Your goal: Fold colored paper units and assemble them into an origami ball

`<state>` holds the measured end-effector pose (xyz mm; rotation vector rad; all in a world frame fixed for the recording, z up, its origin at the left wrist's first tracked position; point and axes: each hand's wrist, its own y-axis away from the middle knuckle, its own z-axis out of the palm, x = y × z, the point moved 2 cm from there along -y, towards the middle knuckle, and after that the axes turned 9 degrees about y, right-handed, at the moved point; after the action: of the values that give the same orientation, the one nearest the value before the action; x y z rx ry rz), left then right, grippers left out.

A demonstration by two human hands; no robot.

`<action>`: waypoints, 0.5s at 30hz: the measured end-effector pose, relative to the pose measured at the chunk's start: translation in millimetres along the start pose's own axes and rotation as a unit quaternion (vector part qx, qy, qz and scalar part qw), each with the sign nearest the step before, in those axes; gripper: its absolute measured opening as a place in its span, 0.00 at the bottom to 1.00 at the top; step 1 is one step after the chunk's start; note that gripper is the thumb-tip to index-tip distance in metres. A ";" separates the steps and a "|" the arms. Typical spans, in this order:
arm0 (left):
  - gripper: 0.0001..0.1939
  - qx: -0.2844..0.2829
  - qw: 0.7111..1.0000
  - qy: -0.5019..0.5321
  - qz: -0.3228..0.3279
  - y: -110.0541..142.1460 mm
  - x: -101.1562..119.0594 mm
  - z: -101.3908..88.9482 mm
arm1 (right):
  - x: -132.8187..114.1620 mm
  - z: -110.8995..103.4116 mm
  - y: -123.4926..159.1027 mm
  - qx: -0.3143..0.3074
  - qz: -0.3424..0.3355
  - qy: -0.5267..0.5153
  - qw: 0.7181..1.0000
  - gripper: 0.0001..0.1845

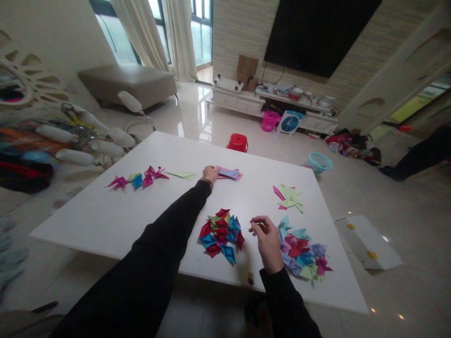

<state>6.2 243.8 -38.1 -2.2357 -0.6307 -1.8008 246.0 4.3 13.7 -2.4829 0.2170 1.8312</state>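
Observation:
My left hand (210, 174) reaches out to the middle of the white table (141, 225). Its fingers are closed at the left end of a small stack of folded paper strips (229, 174), purple over pink. My right hand (267, 241) hovers nearer to me with thumb and fingers drawn together; anything between the tips is too small to see. Just left of it lies a heap of red, blue and green folded paper shapes (221, 233). On its other side sits a pile of folded paper cranes (305, 253) in pale blue, pink, purple and green.
A row of magenta and blue paper cranes (141, 179) and a flat green paper piece (181, 174) lie at the table's left. Green and pink folded papers (289, 197) lie at the right. Beyond the edge stand a red stool (238, 142) and a blue basket (319, 162).

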 end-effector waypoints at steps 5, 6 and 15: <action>0.19 -0.102 0.969 -0.173 0.142 17.7 -19.6 1.9 | -1.1 6.4 -1.2 -0.008 -0.006 0.035 0.999 0.08; 0.18 -0.135 0.956 -0.201 0.164 23.1 -23.8 5.2 | -0.8 8.1 -1.0 -0.013 -0.006 0.038 0.999 0.09; 0.18 -0.158 0.891 -0.368 0.213 24.9 -33.1 -3.6 | -6.4 18.2 9.7 -0.051 -0.015 0.075 0.996 0.13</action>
<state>8.6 213.6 -66.5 -2.9755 0.0923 -0.8592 225.5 -2.6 14.8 -2.6799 0.0936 1.6871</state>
